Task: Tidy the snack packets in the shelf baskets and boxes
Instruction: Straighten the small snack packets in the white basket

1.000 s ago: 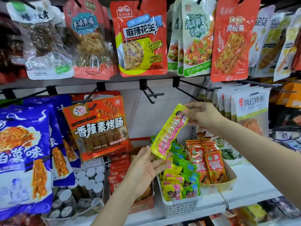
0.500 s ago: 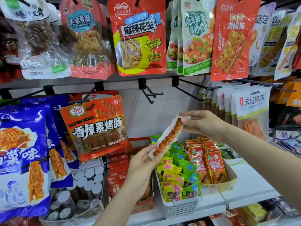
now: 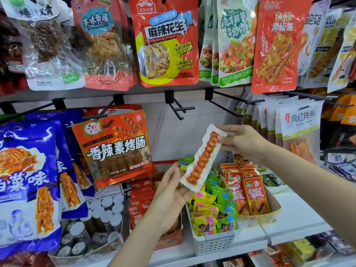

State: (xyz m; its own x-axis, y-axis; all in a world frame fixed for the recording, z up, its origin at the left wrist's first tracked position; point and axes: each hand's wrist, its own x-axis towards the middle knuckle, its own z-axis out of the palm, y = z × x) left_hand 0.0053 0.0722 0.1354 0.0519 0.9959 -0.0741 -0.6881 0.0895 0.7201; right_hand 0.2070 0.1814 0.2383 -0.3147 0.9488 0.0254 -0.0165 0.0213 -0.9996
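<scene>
Now the long snack packet [image 3: 203, 158] shows its clear back with the orange-red twist inside, where 1 second ago its yellow-and-pink printed front faced out, so it has been flipped over in the air above the white basket [image 3: 213, 244] of small packets. The right hand [image 3: 242, 141] pinches its top end, while the left hand [image 3: 173, 191] props the lower end with nearly straight fingers. It probably needs turning front-out again before being filed.
</scene>
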